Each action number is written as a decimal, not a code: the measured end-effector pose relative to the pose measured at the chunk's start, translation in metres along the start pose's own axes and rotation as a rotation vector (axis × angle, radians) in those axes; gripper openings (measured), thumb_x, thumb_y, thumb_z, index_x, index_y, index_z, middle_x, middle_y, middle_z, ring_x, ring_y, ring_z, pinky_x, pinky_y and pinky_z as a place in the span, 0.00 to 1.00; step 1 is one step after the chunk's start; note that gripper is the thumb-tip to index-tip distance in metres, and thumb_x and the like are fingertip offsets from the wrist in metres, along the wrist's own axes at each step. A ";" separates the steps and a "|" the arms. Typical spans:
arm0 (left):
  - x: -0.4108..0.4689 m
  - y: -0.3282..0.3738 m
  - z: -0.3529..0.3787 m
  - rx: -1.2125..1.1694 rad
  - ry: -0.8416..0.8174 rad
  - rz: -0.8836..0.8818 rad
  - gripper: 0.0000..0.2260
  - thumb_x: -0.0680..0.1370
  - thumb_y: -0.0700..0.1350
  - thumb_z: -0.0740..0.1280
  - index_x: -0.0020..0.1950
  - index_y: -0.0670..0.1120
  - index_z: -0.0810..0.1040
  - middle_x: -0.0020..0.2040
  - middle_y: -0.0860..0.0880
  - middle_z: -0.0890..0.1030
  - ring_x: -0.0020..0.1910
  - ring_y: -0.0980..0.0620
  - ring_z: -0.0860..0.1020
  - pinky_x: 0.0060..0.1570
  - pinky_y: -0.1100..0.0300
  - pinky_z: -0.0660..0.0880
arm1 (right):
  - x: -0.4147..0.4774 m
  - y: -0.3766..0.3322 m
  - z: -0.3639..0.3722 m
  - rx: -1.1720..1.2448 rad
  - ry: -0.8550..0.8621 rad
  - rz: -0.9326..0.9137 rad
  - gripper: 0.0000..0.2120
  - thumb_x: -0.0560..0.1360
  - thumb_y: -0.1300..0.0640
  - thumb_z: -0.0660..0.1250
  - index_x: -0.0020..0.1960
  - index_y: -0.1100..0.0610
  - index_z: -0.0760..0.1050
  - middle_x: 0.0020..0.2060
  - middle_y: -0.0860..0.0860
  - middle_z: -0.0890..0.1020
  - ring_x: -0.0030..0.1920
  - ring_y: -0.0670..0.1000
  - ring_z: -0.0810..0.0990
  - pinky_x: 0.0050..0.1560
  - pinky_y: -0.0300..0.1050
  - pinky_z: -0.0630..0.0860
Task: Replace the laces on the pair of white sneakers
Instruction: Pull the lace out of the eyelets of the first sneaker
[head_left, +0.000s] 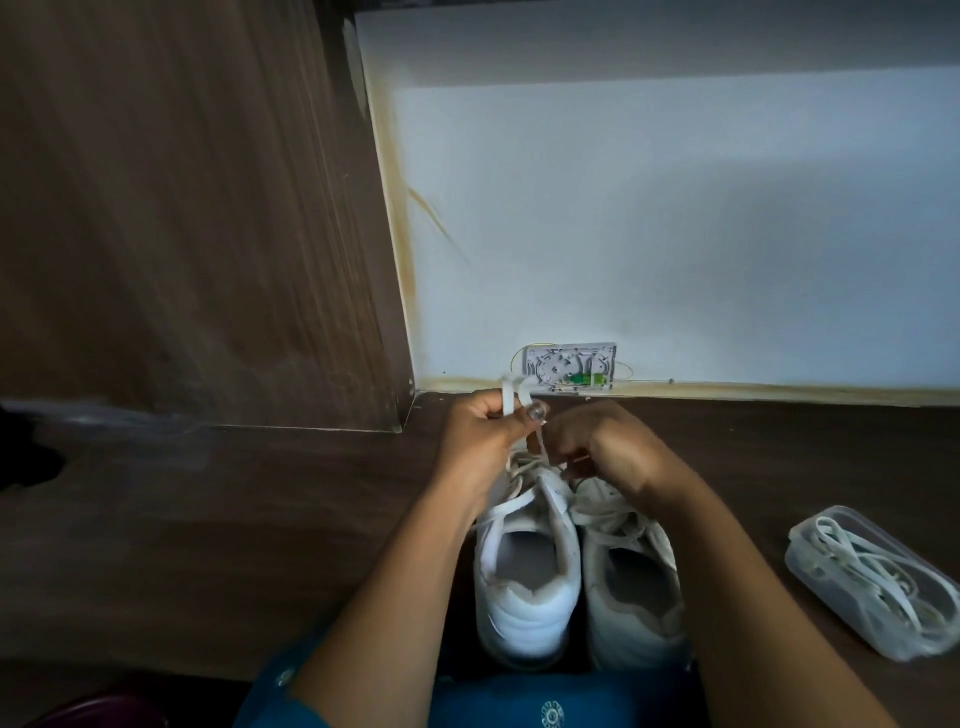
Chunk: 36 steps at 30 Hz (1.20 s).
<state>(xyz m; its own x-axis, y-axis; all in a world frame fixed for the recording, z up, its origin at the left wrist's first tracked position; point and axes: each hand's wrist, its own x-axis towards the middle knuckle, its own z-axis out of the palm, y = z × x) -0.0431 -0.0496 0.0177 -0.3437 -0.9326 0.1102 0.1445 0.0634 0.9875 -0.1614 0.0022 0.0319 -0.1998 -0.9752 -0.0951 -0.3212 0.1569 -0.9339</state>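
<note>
Smooth white leather-look sneakers (576, 582) sit on a matt dark wood-grain table (208, 519) beside a clear plastic box (872, 587).

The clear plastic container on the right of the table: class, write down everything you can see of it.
The container is a shallow, clear plastic box, oblong with rounded corners. It lies flat and askew on the dark wooden table, to the right of the white sneakers and apart from them. A loose tangle of white laces fills it. Whether a lid is on cannot be told. Only the table and laces touch it.
</note>
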 end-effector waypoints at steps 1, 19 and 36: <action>0.001 0.000 -0.001 -0.019 0.017 0.009 0.05 0.71 0.32 0.69 0.39 0.41 0.80 0.27 0.55 0.81 0.29 0.63 0.77 0.35 0.70 0.75 | 0.000 0.004 0.002 -0.147 -0.010 -0.031 0.08 0.72 0.67 0.64 0.35 0.68 0.77 0.28 0.54 0.76 0.30 0.49 0.73 0.34 0.41 0.69; 0.000 0.008 0.004 -0.008 0.024 0.079 0.11 0.76 0.33 0.64 0.38 0.46 0.78 0.29 0.57 0.80 0.32 0.64 0.77 0.38 0.71 0.73 | -0.003 0.005 -0.001 -0.419 0.090 -0.237 0.12 0.71 0.61 0.70 0.30 0.53 0.74 0.27 0.45 0.74 0.27 0.40 0.69 0.33 0.36 0.65; 0.009 -0.020 -0.015 0.824 0.147 -0.037 0.05 0.75 0.39 0.66 0.38 0.44 0.75 0.36 0.48 0.76 0.37 0.48 0.75 0.32 0.61 0.61 | 0.000 0.013 -0.014 -0.748 0.577 0.094 0.04 0.74 0.59 0.63 0.44 0.59 0.74 0.45 0.58 0.79 0.48 0.61 0.78 0.41 0.42 0.67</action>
<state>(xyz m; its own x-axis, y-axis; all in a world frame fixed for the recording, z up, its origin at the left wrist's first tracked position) -0.0358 -0.0649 -0.0027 -0.2022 -0.9724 0.1168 -0.6084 0.2182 0.7631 -0.1786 0.0062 0.0251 -0.6171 -0.7574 0.2133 -0.7505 0.4850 -0.4490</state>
